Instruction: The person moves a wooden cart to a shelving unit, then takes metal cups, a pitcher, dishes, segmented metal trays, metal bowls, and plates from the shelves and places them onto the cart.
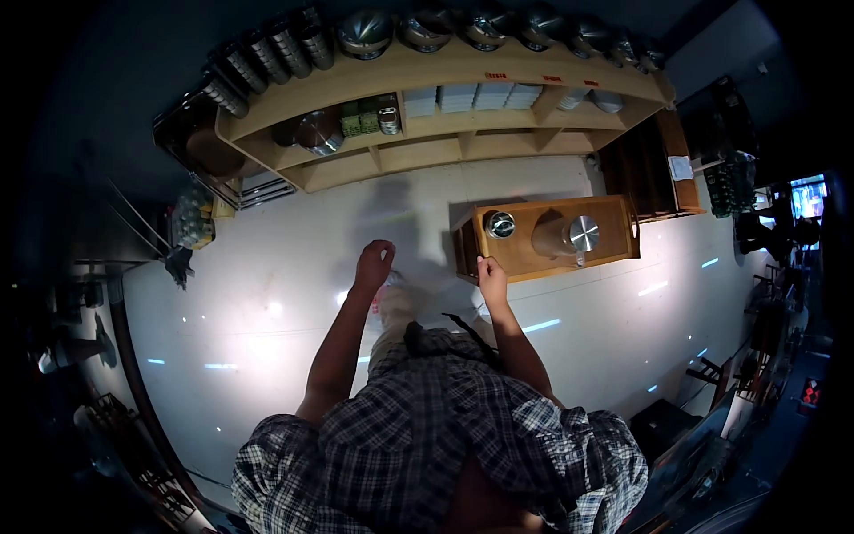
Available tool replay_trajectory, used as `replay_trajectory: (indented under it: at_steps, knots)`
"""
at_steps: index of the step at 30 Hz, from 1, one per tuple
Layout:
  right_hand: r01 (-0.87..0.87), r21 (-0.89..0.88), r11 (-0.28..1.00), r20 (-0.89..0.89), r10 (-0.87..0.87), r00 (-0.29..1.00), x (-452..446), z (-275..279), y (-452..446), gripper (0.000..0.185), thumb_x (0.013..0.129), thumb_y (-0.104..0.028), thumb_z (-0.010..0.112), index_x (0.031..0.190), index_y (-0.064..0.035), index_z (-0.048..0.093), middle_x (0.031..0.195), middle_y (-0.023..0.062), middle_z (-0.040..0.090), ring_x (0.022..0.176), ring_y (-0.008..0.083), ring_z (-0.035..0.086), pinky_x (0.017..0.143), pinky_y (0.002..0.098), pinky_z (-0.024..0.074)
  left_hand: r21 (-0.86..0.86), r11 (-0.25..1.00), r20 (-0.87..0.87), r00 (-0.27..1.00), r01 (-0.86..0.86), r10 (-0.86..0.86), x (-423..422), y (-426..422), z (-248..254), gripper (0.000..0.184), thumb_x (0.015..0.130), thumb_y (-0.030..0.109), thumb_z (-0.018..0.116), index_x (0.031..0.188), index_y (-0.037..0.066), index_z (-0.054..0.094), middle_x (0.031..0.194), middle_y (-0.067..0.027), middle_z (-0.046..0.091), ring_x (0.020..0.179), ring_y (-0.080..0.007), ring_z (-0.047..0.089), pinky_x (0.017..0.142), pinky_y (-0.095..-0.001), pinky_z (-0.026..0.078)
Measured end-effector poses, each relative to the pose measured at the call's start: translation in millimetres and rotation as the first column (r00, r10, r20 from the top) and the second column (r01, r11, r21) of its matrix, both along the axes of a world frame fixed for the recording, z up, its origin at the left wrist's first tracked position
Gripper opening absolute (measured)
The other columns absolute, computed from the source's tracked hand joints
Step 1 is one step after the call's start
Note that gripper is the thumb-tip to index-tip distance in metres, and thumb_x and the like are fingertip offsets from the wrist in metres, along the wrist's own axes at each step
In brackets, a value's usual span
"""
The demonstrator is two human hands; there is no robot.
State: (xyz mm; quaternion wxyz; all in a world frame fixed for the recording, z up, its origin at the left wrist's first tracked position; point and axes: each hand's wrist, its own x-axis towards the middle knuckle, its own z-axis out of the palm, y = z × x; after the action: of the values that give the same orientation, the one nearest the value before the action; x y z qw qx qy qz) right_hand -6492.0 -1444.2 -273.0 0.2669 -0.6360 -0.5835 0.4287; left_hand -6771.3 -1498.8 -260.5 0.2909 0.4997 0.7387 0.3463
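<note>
A long wooden shelf unit [418,158] ran across twelve o'clock, with steel vessels [366,34] lined along its top. Nearer, towards one o'clock, the wooden trolley [540,252] stood on the pale floor [302,240]. A steel pot [584,234] sat right of its middle, towards three o'clock on the trolley top. The right hand [493,276], at half past twelve, was curled at the trolley's near-left corner; whether it gripped could not be told. The left hand [375,258], at eleven, was loosely bent above the floor, nothing visible in it. A small steel canister [500,224] sat towards nine on the trolley top. With no fastening visible, a jolt could slide the canister or topple the pot; one-sided pulling could swing the trolley askew.
</note>
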Motion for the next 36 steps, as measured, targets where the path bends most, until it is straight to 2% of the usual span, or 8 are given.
replay_trajectory:
  at_steps: [1,3,5,10,15,25,30,36]
  knots:
    - [-0.027,0.062,0.998,0.016,0.026,1.000,19,-6,0,0.031,0.091,-0.024,0.055,0.069,-0.0016,0.056,0.052,0.0032,0.049,0.046,0.0092,0.044,0.044,0.0265,0.0363,0.026,1.000,-0.052,0.999,-0.005,0.006,16,2,2,0.013,0.082,0.014,0.059,0.088,0.002,0.062,0.095,-0.0154,0.063,0.091,-0.0328,0.059,0.083,-0.0389,0.046]
    - [-0.094,0.000,0.996,-0.009,0.094,0.996,58,-10,2,0.031,0.091,-0.023,0.054,0.069,-0.0004,0.055,0.052,0.0061,0.050,0.048,0.0128,0.045,0.047,0.0289,0.0375,0.017,1.000,-0.060,0.998,-0.004,0.005,52,4,6,0.018,0.082,0.013,0.060,0.095,0.002,0.062,0.104,-0.0176,0.061,0.098,-0.0341,0.057,0.087,-0.0397,0.045]
    - [-0.272,0.142,0.952,0.109,0.258,0.960,90,-8,1,0.028,0.090,-0.020,0.054,0.071,0.0009,0.056,0.056,0.0099,0.051,0.051,0.0175,0.048,0.051,0.0317,0.0400,0.075,0.994,-0.232,0.968,-0.080,0.095,92,2,12,0.029,0.080,0.013,0.061,0.106,0.001,0.058,0.115,-0.0203,0.055,0.106,-0.0362,0.053,0.091,-0.0402,0.044]
    - [-0.365,0.045,0.930,-0.008,0.366,0.931,122,30,0,0.022,0.088,-0.021,0.057,0.084,0.0000,0.061,0.071,0.0120,0.060,0.065,0.0197,0.059,0.062,0.0300,0.0469,0.155,0.977,-0.062,0.986,-0.145,0.156,176,-15,28,0.057,0.072,0.010,0.063,0.125,0.000,0.045,0.128,-0.0232,0.044,0.110,-0.0395,0.049,0.094,-0.0433,0.040]
    - [-0.459,0.009,0.888,-0.047,0.459,0.887,110,35,5,0.019,0.087,-0.019,0.057,0.092,-0.0017,0.062,0.078,0.0102,0.063,0.070,0.0181,0.061,0.065,0.0286,0.0486,0.012,0.986,-0.177,0.970,-0.165,0.164,181,-30,41,0.062,0.073,0.004,0.062,0.130,-0.001,0.038,0.132,-0.0225,0.042,0.117,-0.0380,0.045,0.098,-0.0419,0.038]
    - [-0.579,0.251,0.776,0.057,0.585,0.809,-41,-1,32,0.025,0.083,-0.008,0.057,0.108,-0.0032,0.057,0.088,0.0131,0.061,0.072,0.0209,0.061,0.067,0.0283,0.0479,-0.197,0.952,-0.436,0.891,-0.234,0.128,19,-23,23,0.063,0.078,0.014,0.059,0.136,0.012,0.034,0.142,-0.0151,0.029,0.130,-0.0342,0.028,0.105,-0.0532,0.024]
    - [-0.515,0.225,0.827,0.100,0.506,0.856,-156,7,69,0.039,0.079,-0.009,0.058,0.118,-0.0035,0.052,0.115,0.0168,0.056,0.108,0.0344,0.052,0.092,0.0386,0.0414,-0.204,0.961,-0.565,0.824,-0.189,0.043,-99,-1,22,0.063,0.079,0.018,0.059,0.136,0.015,0.035,0.143,-0.0123,0.027,0.132,-0.0329,0.026,0.105,-0.0561,0.022]
    - [-0.563,0.346,0.751,0.175,0.538,0.825,-268,-66,143,0.048,0.077,-0.006,0.059,0.123,-0.0035,0.047,0.125,0.0178,0.049,0.117,0.0350,0.045,0.099,0.0391,0.0374,-0.164,0.974,-0.587,0.809,-0.155,0.030,-186,40,-34,0.063,0.078,0.020,0.060,0.136,0.015,0.035,0.142,-0.0126,0.028,0.131,-0.0320,0.026,0.104,-0.0573,0.023]
